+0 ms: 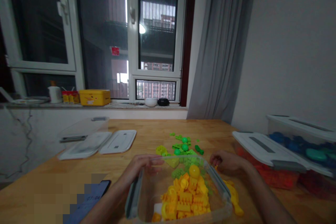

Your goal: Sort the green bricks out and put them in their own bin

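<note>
A clear plastic bin (pixel 222 187) with grey handles sits on the wooden table (pixel 147 136) in front of me, holding several yellow and orange toy pieces (pixel 186 196) and some green ones. My left hand (pixel 141 166) is curled over the bin's far left rim. My right hand (pixel 227 162) rests closed at the bin's far right corner; what its fingers hold is hidden. A pile of green toy pieces (pixel 183 147) lies on the table just beyond the bin. A yellow piece (pixel 235 199) lies to the right of the bin.
A phone (pixel 91 199) lies at the near left. Two white lids (pixel 118 141) and an empty clear bin (pixel 84 129) lie at the far left. Lidded bins with red (pixel 265 147) and blue contents (pixel 301 136) stand at the right. The windowsill holds a yellow box (pixel 95 97).
</note>
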Demonstrator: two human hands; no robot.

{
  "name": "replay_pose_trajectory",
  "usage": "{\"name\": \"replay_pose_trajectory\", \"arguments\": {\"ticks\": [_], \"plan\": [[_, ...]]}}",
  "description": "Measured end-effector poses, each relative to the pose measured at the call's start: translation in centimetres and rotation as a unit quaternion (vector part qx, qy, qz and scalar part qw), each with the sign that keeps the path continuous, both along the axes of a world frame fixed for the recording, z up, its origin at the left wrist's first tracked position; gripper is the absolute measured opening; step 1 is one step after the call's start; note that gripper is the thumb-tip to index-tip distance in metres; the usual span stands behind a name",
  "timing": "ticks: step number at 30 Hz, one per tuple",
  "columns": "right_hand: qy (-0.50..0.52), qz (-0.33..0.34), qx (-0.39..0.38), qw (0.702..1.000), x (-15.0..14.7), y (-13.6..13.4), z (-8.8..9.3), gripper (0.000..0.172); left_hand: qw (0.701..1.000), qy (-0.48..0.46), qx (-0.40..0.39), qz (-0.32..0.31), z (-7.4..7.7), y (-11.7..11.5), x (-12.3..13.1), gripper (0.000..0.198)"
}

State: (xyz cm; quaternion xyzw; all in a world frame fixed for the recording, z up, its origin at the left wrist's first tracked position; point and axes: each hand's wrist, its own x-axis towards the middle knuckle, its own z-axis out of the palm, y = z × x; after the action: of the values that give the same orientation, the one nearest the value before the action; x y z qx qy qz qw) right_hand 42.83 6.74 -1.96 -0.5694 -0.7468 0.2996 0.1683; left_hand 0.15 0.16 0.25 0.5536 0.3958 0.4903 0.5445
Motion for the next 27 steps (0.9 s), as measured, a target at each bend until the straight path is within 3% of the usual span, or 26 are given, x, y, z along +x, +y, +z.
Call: {"name": "replay_pose_trajectory", "arguments": {"ticks": [3, 7, 11, 15, 20, 27], "plan": [[0.014, 0.0, 0.04, 0.999, -0.2, 0.0, 0.4, 0.039, 1.0, -0.001, -0.005, -0.002, 0.6, -0.3, 0.2, 0.029], [0.142, 0.02, 0.079, 0.987, -1.4, -1.1, 2.9, 0.031, 1.0, -0.001, -0.014, -0.001, 1.6, -0.5, 0.6, 0.029], [0.323, 0.016, 0.1, 0.941, -3.1, -2.9, 5.3, 0.042, 0.998, -0.023, -0.039, -0.033, 2.4, -0.6, 1.2, 0.037], [0.436, 0.043, 0.084, 0.895, -4.5, -4.3, 5.9, 0.042, 1.0, -0.024, -0.007, 0.004, 2.5, -1.7, 1.6, 0.029], [0.433, 0.161, 0.013, 0.887, -5.8, -5.0, 5.5, 0.034, 0.995, 0.006, 0.073, 0.064, 2.9, -4.1, 2.0, 0.018], [0.404, 0.141, 0.033, 0.903, -6.2, -4.7, 5.5, 0.041, 0.999, 0.0, 0.037, 0.031, 4.1, -4.2, 2.2, 0.024]]}}
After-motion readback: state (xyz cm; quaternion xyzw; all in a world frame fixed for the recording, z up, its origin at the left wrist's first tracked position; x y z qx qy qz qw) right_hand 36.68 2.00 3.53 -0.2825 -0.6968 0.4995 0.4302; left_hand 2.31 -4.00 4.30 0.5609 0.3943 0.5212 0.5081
